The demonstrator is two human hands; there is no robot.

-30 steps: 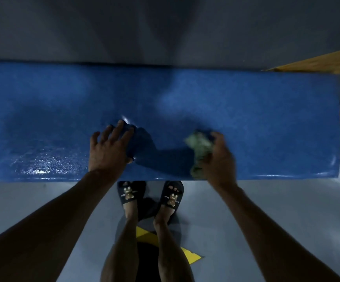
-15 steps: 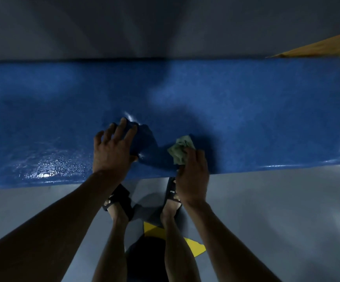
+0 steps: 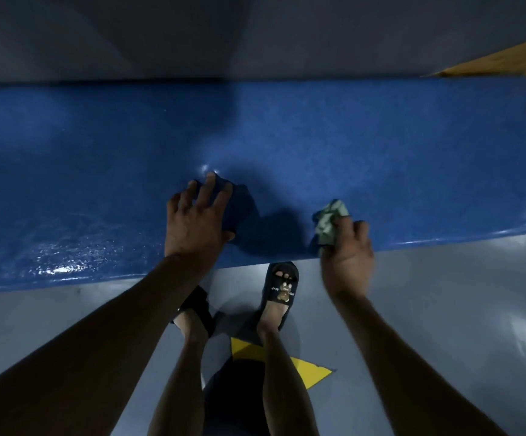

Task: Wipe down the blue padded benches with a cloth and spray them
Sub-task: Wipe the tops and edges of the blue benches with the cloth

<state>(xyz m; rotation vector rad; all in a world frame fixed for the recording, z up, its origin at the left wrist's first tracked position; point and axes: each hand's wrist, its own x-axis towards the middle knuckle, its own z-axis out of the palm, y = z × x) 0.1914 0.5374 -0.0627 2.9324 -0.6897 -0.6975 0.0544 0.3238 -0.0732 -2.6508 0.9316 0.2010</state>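
Blue padded bench (image 3: 381,146) under both hands | left hand (image 3: 194,223) flat, bracing, holds nothing | right hand (image 3: 346,253) clutching green cloth (image 3: 330,220), shifted rightward from beside the left | wiping advances toward unwiped end.

Glossy wet-sheened bench (image 3: 349,146), crumpled cloth (image 3: 329,220)

1. Right hand (image 3: 346,256) with the green cloth (image 3: 330,220) has swung back right along the near edge of the blue bench (image 3: 381,146); half a second ago it was close beside the left hand (image 3: 197,220), now they are well apart.
2. Cloth now bunched at the fingertips, near the bench's front lip.
3. Right slipper (image 3: 282,286) uncovered again.
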